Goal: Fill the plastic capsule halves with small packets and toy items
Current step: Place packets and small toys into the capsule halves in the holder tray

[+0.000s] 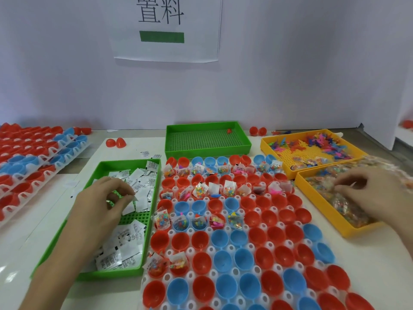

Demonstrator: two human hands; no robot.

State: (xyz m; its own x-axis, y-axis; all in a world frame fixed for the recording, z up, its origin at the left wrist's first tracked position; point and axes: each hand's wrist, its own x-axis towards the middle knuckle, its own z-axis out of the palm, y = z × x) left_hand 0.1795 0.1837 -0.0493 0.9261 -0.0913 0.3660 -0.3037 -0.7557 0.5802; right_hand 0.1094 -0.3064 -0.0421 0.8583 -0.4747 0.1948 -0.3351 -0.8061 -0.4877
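While the left hand (100, 204) hangs over the near green tray (111, 273) at the left of the surface (44, 231), its thumb and fingertips pinch one white packet (130, 206) by its top edge. That packet is just above the loose heap of white packets (125, 249) lying in the tray.

At the right, the right hand (380, 198) is over the near yellow tray (321, 220), fingers curled down into the clear bead packets (344, 209) piled there. That side is blurred, so whether the fingers grip a packet cannot be told.

Between the two trays sits the white holder (190, 275), with red and blue capsule halves (202, 262) standing open side up in rows. Halves in the far rows and part of the middle row hold bead packets, white packets and bits of coloured toy. Two red halves at the near left also hold packets.

Beyond the holder, the far green tray (207, 149) holds one small red toy (229, 131) near its far right corner. To its right, the far yellow tray (292, 134) carries coloured toy figures (324, 142) and a few bead packets.

More racks (33, 157) of red and blue halves lie stacked at the far left. Loose red halves (116, 143) lie on the surface beside them, and a paper sign (165, 30) hangs on the wall behind.
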